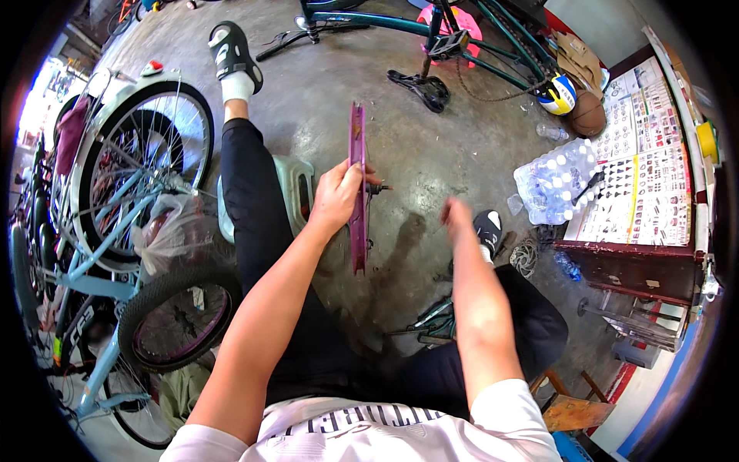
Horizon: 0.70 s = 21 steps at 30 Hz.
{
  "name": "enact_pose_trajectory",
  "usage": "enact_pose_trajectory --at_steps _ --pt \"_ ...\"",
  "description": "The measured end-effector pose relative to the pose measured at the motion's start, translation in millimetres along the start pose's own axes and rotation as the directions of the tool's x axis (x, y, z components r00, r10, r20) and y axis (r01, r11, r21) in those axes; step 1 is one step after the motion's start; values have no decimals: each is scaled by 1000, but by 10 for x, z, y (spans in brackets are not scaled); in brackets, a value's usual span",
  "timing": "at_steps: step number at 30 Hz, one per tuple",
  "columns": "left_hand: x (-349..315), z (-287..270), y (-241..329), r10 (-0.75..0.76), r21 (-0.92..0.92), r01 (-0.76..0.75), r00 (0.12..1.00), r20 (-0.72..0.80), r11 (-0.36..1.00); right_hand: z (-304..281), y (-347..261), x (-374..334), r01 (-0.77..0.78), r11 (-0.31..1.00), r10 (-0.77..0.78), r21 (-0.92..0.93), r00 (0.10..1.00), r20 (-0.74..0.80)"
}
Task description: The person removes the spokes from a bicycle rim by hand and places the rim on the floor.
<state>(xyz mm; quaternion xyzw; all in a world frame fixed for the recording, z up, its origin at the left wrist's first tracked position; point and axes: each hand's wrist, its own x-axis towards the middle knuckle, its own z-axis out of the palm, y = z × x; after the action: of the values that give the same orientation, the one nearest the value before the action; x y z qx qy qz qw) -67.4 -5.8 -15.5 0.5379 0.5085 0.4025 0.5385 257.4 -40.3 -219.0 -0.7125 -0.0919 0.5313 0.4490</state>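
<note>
Here's the left hand (337, 196), clasped firmly around the purple wheel (358, 231), thumb to one side and fingers reaching across the rim. The wheel stands edge-on, upright, held up above the concrete floor (331, 100) between the person's legs, its axle (377, 189) poking out to the right. And over on the right, the right hand (456, 212) hangs apart from the wheel, blurred, and I cannot tell whether its fingers are spread or pressed together. Beyond the wheel, a dark bike frame (385, 26) stretches across the top, with a black saddle (423, 90) low by the floor. Right of that comes a brown ball (586, 114), then a pack of clear bottles (550, 181) beside the chart-topped table (616, 269). A brake disc (523, 259) lies near the right foot. Out left, a light blue bike (108, 289) stands behind a fat black tyre (132, 327).
</note>
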Motion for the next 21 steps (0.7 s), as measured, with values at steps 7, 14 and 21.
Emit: enact_pose_trajectory --at_steps 7,14,21 --pt "-69 -223 92 -25 39 24 999 31 999 -337 1882 8 -76 649 -216 -757 936 -279" --pt "15 -133 190 -82 23 80 995 54 996 33 1104 406 196 418 -525 -887 849 -60" --pt "32 -138 169 -87 -46 88 996 38 995 83 896 881 398 507 -563 -764 824 55"
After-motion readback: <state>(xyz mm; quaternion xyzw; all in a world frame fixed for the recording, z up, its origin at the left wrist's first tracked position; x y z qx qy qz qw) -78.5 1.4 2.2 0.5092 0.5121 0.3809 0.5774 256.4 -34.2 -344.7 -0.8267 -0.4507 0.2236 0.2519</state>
